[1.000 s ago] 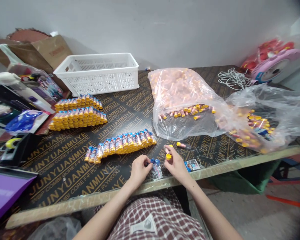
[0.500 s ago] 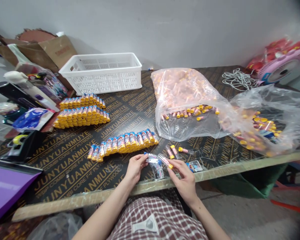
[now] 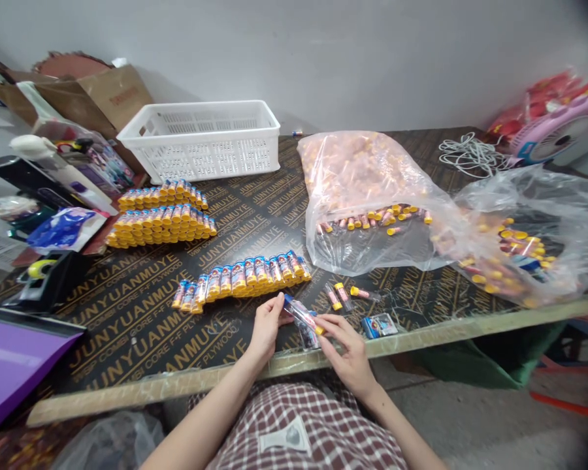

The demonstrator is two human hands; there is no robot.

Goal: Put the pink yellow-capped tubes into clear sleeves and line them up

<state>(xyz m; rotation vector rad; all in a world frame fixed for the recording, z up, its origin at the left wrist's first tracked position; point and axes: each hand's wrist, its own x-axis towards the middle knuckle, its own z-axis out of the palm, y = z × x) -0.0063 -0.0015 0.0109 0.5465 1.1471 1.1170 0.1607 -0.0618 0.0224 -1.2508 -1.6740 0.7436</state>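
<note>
Between my hands, low over the table's front edge, is a small yellow-capped tube (image 3: 301, 314) with a clear wrapper around or against it; which, I cannot tell. My left hand (image 3: 267, 326) pinches the blue upper end. My right hand (image 3: 345, 349) has its fingertips closed on the yellow cap. Under the tube lies a small pile of clear and blue printed wrappers (image 3: 310, 338), partly covered. Just beyond my hands, a row of blue-wrapped tubes (image 3: 240, 277) lies stacked, yellow ends toward me. Loose yellow-capped tubes (image 3: 340, 295) and a stack of printed cards or wrappers (image 3: 379, 326) are right of my hands.
A large clear bag (image 3: 367, 176) of tubes lies at the back, with another open bag (image 3: 514, 261) at right. More stacked tubes (image 3: 164, 222) sit before a white basket (image 3: 200, 153). A tape dispenser (image 3: 44, 277), purple bin (image 3: 19, 365) and pink fan (image 3: 558, 134) stand around.
My right hand has moved left with the tube, toward my left hand. The tube now lines up with the blue-topped wrapper at my left fingertips, where before they were apart.
</note>
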